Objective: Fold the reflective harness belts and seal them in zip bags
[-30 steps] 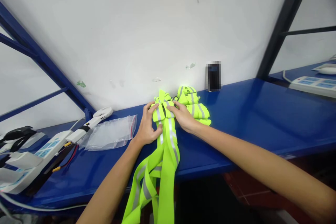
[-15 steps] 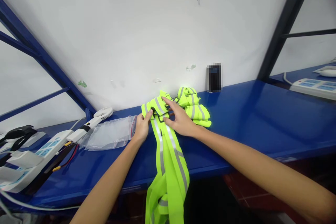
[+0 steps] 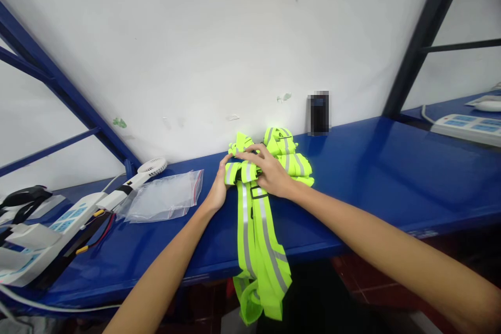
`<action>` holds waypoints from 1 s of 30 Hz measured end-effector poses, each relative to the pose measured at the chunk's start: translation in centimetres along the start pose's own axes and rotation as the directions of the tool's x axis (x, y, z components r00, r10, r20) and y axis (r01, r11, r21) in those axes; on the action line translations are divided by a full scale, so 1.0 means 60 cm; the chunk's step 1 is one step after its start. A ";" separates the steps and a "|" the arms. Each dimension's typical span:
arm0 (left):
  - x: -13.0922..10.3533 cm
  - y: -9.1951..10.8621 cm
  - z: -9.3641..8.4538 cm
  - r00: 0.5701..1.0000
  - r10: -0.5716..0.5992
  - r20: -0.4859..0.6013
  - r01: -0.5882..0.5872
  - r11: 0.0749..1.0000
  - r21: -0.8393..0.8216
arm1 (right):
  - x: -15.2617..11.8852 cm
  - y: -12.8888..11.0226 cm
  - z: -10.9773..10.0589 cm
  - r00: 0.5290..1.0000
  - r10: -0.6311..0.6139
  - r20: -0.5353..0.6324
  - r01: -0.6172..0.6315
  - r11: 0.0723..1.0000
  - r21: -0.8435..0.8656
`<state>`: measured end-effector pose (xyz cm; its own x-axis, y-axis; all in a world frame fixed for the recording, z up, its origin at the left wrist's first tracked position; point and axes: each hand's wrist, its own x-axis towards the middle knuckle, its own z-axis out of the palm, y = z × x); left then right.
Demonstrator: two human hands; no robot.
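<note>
Near the back of the blue desk [image 3: 352,172], the reflective straps [image 3: 246,229] lie partly gathered: a short folded stack sits between the 2 hands, while the longer part runs toward the front edge and hangs over it, ending in a bunched loop. Judging by that, folding is only partly done, with most of the visible length left loose. The right hand [image 3: 272,169] has a narrow grip, bent around the stack's right end. The left hand [image 3: 217,188] touches its left end; whether that grip pinches it, I cannot tell. A black buckle [image 3: 258,192] lies flat on the loose part. Behind, a compact bundle [image 3: 295,164] looks finished; clear plastic bags [image 3: 160,198] lie to the left, seemingly unfilled.
</note>
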<state>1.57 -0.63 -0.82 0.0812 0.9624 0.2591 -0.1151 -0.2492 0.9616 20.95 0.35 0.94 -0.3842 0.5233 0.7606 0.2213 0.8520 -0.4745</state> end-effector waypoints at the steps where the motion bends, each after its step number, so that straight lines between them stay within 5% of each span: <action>1: 0.001 0.003 0.003 1.000 -0.023 -0.014 0.022 0.999 -0.045 | 0.000 -0.001 0.002 1.000 0.007 0.011 -0.007 1.000 0.004; 4: 0.003 0.013 0.007 0.998 -0.001 -0.069 -0.007 0.993 -0.115 | 0.007 -0.005 0.012 0.976 0.210 -0.049 -0.200 0.966 0.164; 8: 0.002 0.017 0.000 0.977 0.195 -0.086 -0.192 0.981 0.038 | 0.017 -0.010 0.029 0.839 0.537 -0.088 -0.413 0.733 0.541; 12: 0.000 0.017 -0.003 0.944 0.317 -0.085 -0.300 0.939 0.168 | 0.018 -0.013 0.036 0.790 0.611 -0.042 -0.375 0.537 0.756; 19: -0.001 0.022 -0.010 0.907 0.405 -0.115 -0.377 0.903 0.209 | 0.015 -0.020 0.035 0.683 0.719 0.131 -0.475 0.302 0.826; 25: 0.002 0.014 -0.010 0.974 0.226 -0.020 -0.220 0.963 0.155 | 0.015 -0.024 0.033 0.690 0.711 0.134 -0.494 0.328 0.805; 30: 0.001 0.015 -0.001 0.996 0.080 0.040 -0.082 0.995 0.058 | 0.012 -0.029 0.029 0.779 0.626 0.044 -0.437 0.491 0.754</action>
<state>1.41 -0.77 0.08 0.1118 0.9342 0.3387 -0.0633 -0.3335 0.9406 18.73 -0.78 1.57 -0.2006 0.9400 0.2758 -0.3991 0.1787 -0.8993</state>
